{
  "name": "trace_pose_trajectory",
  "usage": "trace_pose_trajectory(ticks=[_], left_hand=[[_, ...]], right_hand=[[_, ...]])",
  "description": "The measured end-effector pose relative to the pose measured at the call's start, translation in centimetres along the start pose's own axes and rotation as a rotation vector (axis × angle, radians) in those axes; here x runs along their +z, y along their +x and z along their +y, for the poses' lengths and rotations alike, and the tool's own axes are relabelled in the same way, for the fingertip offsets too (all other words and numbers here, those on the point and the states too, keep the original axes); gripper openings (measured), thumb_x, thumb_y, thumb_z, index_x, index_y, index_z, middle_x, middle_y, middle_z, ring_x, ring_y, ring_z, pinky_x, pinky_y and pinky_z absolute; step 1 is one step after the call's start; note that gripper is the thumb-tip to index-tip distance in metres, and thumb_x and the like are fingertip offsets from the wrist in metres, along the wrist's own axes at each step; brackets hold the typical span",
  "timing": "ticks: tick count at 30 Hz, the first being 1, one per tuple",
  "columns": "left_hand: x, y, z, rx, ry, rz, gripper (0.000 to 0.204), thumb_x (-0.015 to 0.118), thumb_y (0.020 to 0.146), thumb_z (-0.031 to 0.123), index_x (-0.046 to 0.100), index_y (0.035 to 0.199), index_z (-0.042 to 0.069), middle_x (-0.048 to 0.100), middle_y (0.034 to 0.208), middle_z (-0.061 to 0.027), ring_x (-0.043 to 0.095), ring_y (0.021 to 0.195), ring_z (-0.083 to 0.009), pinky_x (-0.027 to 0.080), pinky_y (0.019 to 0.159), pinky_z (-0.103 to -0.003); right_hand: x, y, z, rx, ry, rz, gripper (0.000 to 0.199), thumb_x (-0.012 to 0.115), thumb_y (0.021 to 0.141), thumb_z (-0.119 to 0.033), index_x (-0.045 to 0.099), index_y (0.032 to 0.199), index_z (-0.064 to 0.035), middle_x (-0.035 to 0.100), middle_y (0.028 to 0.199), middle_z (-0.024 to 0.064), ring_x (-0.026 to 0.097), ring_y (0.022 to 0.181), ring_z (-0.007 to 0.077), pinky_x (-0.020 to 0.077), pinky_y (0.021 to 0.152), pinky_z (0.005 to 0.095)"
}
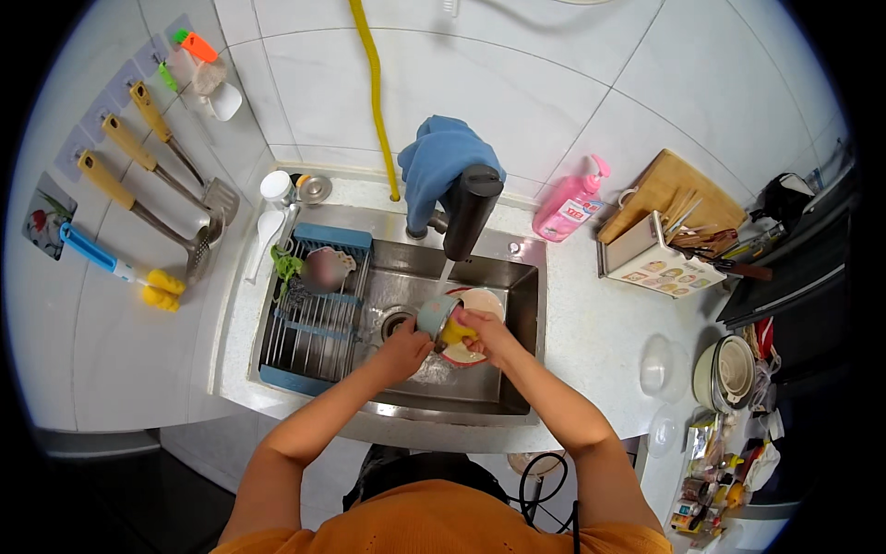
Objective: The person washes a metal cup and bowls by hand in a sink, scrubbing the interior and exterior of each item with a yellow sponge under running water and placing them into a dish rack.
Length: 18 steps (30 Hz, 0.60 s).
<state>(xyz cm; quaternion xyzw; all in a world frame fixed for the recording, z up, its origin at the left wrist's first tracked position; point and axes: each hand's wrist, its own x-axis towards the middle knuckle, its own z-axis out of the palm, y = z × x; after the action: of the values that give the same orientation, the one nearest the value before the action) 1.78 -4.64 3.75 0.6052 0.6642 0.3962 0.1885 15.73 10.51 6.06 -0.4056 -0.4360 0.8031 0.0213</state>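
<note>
My left hand [404,349] is closed on a small pale green bowl [432,316], tilted on its side over the sink [520,323]. In my right hand [489,334], the fingers press a yellow sponge [454,333] at the bowl's opening. Something pink shows beside the sponge; I cannot make out what it is. Below and behind my right hand, a white dish with a red rim [484,299] lies in the sink. A thin stream of water runs from the black faucet [472,212] down by the green bowl.
A blue-ended drying rack [318,379] covers the sink's left side. Blue cloth [443,162] drapes by the faucet. A pink pump bottle [568,208], a utensil holder [651,258] and a cutting board [678,189] stand at the right. Spatulas [208,198] hang on the left wall.
</note>
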Motion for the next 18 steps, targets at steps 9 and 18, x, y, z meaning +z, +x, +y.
trace_pose_trajectory(ticks=[9, 18], left_hand=[[-2.6, 1.1, 1.0, -0.135, 0.261, -0.093, 0.021, 0.066, 0.072, 0.025, 0.062, 0.077, 0.005, 0.048, 0.111, -0.0271, 0.051, 0.097, -0.0391, 0.045, 0.079, -0.041], [-1.2, 0.3, 2.3, 0.087, 0.284, -0.072, 0.023, 0.067, 0.070, 0.026, 0.061, 0.079, 0.006, 0.051, 0.096, -0.0176, 0.053, 0.087, -0.0337, 0.046, 0.073, -0.040]], right_hand=[[0.6, -3.2, -1.5, -0.834, -0.936, 0.540, 0.028, 0.056, 0.081, -0.020, 0.058, 0.107, -0.0101, 0.063, 0.091, 0.0109, 0.061, 0.079, 0.0271, 0.0490, 0.068, 0.0308], [2.9, -0.4, -1.3, -0.797, -1.272, 0.378, 0.027, 0.054, 0.080, -0.024, 0.059, 0.105, -0.0145, 0.063, 0.088, 0.0105, 0.060, 0.075, 0.0293, 0.0482, 0.064, 0.0391]])
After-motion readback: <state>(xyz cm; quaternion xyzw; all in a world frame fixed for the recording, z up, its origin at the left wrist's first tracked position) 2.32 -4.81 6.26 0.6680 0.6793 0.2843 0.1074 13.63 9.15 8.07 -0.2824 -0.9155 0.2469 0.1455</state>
